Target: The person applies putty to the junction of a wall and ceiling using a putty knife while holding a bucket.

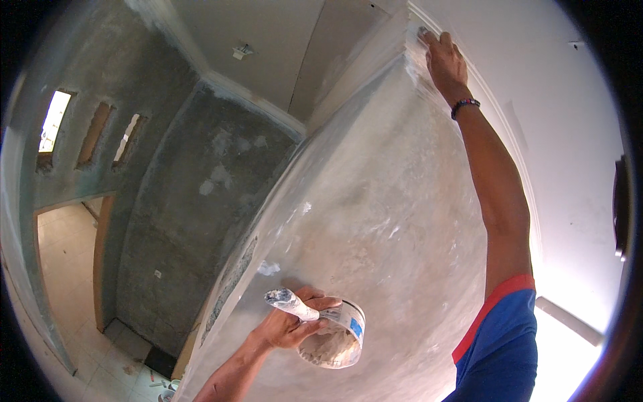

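One left hand: fingers pinch tub and tool, probably freeing right hand (fingers: I cannot tell) near trim.

Right arm stretched far, right hand up high; left forearm near, left hand gripping, fingers curled.

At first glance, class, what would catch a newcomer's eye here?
The right fingers reach high beside the white ceiling moulding. Below, the left fingers hold a paste-smeared tub and a whitened handle. At far left, three narrow openings pierce the grey wall.
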Demonstrator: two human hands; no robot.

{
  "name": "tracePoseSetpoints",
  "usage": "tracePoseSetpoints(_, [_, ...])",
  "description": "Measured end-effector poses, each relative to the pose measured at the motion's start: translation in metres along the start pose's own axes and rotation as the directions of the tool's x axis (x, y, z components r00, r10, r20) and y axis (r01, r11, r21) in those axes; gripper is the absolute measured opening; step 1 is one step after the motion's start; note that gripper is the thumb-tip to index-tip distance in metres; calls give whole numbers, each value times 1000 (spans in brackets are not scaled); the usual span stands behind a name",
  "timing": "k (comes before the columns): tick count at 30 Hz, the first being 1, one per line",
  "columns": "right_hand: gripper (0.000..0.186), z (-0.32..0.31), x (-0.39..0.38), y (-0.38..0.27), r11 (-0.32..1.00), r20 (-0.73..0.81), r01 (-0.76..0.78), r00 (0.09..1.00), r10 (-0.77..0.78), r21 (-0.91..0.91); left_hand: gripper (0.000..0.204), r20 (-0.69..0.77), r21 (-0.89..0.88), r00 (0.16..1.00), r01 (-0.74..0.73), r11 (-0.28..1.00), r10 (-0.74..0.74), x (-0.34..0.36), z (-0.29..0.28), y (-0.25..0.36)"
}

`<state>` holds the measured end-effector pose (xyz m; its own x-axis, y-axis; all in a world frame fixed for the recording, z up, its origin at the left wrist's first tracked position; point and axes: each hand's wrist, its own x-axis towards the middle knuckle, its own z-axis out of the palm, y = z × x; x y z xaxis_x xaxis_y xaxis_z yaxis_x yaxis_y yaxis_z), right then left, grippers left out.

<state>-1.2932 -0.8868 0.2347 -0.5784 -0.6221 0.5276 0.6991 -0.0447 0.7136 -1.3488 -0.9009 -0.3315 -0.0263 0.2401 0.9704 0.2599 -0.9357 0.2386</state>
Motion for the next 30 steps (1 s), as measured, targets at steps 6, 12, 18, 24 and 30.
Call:
tracePoseSetpoints(6, [42, -2, -6, 21, 997, -105, 17, 994, -10, 74, 51, 26, -114, 1000, 0, 994, 3, 7, -1, 1])
tracePoseSetpoints(12, [38, 9, 31, 4, 991, -175, 114, 979, -100, 67, 48, 66, -109, 997, -20, 994, 27, 6, -4, -1])
tracePoseSetpoints(18, [43, 16, 27, 7, 990, -58, 102, 992, -108, -92, 50, 39, -135, 998, -43, 990, 49, 7, -5, 0])
tracePoseSetpoints(24, [42, 4, -2, 8, 997, -25, 11, 1000, -13, -78, 49, 39, -134, 999, -9, 991, 14, 3, -2, -4])
tracePoseSetpoints(30, [44, 5, 17, 9, 994, -139, 105, 985, -102, 12, 50, -9, -103, 996, -88, 991, 87, 7, 1, -4])
